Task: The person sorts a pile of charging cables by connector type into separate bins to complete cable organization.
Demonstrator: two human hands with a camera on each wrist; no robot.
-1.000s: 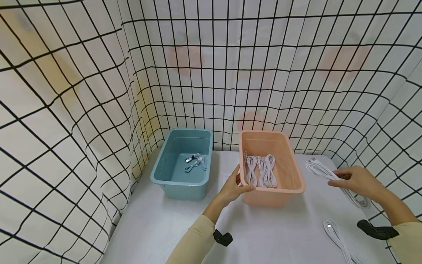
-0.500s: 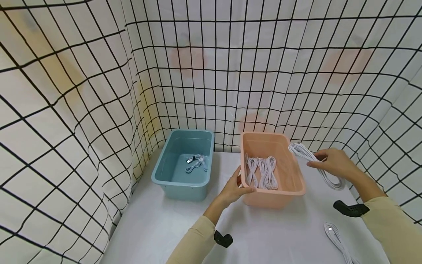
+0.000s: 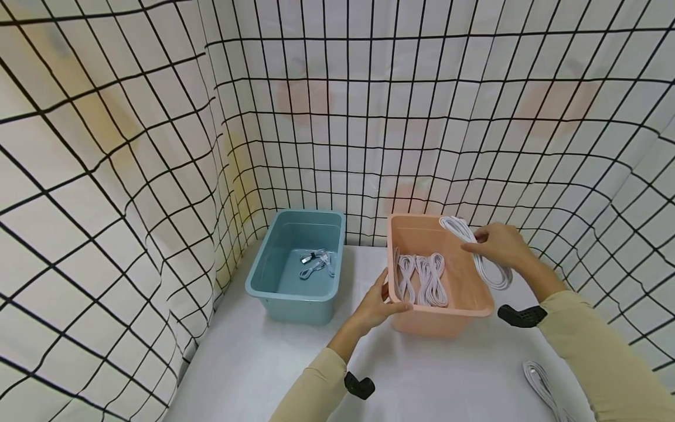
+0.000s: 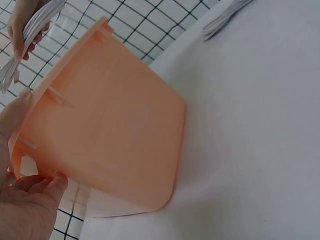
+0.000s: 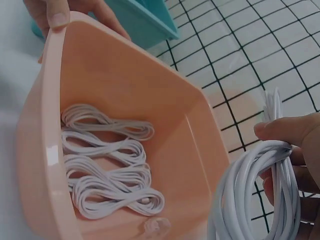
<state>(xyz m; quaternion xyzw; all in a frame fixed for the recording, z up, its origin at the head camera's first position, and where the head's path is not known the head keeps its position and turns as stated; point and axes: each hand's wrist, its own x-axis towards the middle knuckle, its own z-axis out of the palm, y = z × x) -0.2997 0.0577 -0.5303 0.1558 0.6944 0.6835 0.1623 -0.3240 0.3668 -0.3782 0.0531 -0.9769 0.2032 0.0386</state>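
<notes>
My left hand (image 3: 375, 305) grips the near left corner of the peach plastic bin (image 3: 440, 322), thumb over the rim and fingers along the outer wall. In the right wrist view, several coiled white cables (image 5: 110, 172) lie side by side against one wall inside the bin (image 5: 190, 150). My right hand (image 3: 501, 246) pinches another coiled white cable (image 3: 487, 271) by its middle, up over the bin's right rim. The loops of that cable (image 5: 240, 190) hang down from my fingers in the right wrist view.
A blue-green bin (image 3: 295, 305) with a few short cables (image 3: 317, 262) in it stands left of the peach one. Another white cable bundle (image 3: 545, 387) lies on the white table at the near right. Black netting (image 3: 369, 117) surrounds the table's back and sides.
My right hand has carried the coiled white cable leftward and up, from the table's right side to over the peach bin's right rim. The left hand keeps its grip on the bin.
</notes>
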